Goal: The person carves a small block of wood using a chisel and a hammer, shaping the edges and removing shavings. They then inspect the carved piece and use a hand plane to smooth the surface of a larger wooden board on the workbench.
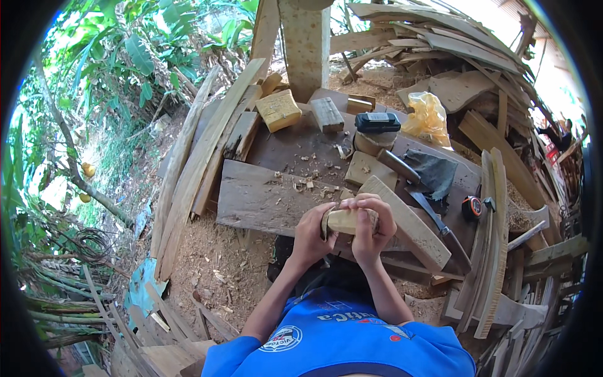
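Both of my hands are closed around a short, pale block of wood with rounded edges, held in front of my body over the near edge of the work table. My left hand (pixel 312 232) grips the left end of the wood block (pixel 352 221), where a darker rim shows. My right hand (pixel 374 229) wraps the right end, its thumb lying across the near face. Just right of the hands, a long pale board (pixel 411 229) lies slanted on the table. A knife (pixel 430 210) with a long blade rests beyond that board.
The brown table (pixel 276 141) bears wood shavings, a yellowish block (pixel 278 110), a grey block (pixel 327 115), a black case (pixel 377 122), a dark cloth (pixel 433 174) and a tape measure (pixel 471 208). Long planks (pixel 210 144) lean at left. Stacked boards (pixel 465 44) stand far right.
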